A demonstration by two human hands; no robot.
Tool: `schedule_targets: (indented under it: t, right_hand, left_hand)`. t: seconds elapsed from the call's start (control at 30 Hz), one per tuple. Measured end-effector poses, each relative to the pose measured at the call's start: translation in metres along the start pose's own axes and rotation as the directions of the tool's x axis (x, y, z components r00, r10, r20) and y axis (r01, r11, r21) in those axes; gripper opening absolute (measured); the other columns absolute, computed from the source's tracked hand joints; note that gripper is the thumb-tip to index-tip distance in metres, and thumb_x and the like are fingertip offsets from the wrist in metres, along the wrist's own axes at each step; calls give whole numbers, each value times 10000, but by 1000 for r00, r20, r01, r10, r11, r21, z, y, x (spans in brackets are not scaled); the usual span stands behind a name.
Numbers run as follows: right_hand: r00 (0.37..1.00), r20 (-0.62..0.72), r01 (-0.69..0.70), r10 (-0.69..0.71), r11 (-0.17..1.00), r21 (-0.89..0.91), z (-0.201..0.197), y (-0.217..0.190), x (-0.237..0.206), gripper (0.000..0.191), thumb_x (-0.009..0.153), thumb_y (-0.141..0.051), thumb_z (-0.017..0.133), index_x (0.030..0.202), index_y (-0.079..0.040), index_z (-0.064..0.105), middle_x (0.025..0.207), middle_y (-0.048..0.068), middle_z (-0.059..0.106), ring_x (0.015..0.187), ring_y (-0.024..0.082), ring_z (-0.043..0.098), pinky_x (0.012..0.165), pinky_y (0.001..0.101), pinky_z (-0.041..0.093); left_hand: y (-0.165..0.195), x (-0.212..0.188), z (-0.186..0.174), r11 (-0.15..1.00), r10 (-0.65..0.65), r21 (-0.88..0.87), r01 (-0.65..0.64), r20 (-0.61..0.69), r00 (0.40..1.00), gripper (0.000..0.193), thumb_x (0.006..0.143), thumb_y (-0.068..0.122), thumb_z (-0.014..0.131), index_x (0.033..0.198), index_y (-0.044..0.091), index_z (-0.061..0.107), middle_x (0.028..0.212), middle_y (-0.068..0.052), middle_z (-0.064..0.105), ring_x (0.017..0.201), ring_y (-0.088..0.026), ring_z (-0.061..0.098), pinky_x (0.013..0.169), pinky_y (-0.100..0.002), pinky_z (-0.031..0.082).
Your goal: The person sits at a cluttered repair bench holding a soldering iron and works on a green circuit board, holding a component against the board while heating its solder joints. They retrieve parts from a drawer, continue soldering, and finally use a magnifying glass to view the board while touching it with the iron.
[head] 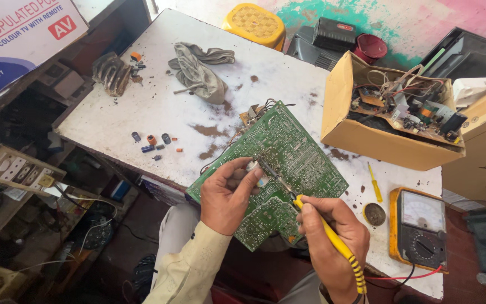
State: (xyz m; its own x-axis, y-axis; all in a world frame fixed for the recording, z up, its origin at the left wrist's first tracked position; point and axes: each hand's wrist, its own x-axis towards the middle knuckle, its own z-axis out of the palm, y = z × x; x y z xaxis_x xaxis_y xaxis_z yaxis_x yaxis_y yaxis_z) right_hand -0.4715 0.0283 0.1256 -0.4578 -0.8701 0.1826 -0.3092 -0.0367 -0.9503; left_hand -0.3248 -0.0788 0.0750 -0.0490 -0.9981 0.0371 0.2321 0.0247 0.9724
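Note:
A large green circuit board (pixel 288 146) lies tilted over the near edge of the white worktable (pixel 153 107), solder side up. My left hand (pixel 226 197) rests on the board's near left part and pinches a small white-and-silver roll (pixel 256 171) against it. My right hand (pixel 330 239) grips a yellow-handled soldering iron (pixel 333 236). Its dark tip (pixel 265 168) touches the board right beside the left hand's fingers.
A cardboard box (pixel 367 135) of circuit parts and wires sits at the right. A yellow analog multimeter (pixel 420 225) and a small round tin (pixel 374 214) lie near my right hand. Loose capacitors (pixel 153 143), a grey rag (pixel 198 70) and a yellow stool (pixel 254 23) are farther off.

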Motion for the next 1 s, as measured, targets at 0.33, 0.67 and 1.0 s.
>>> schedule_targets:
  t: [0.33,0.67,1.0]
  right_hand:
    - [996,37,82,-82,997,-11,4,-4,0,174,946,-71,690,1092,12,738,820,44,698,728,47,603,646,196,495]
    - [996,67,66,-66,998,2,2,3,1,163,942,-56,679,1081,22,716,810,38,702,704,44,613,625,193,501]
    - [997,61,43,-40,998,-43,4,-2,3,151,938,-66,681,1059,16,718,776,29,709,666,42,608,595,196,501]
  left_hand:
    - [3,-1,1,999,-28,17,28,-23,999,305,885,132,772,1156,0,728,855,-57,780,716,-74,719,633,-239,630]
    - [1,0,0,1000,-28,3,28,-24,999,297,885,120,770,1155,1,729,834,-49,766,684,-76,708,621,-241,619]
    - [1,0,0,1000,-21,13,21,-25,999,294,887,124,772,1153,4,730,825,-48,768,666,-76,706,610,-231,603]
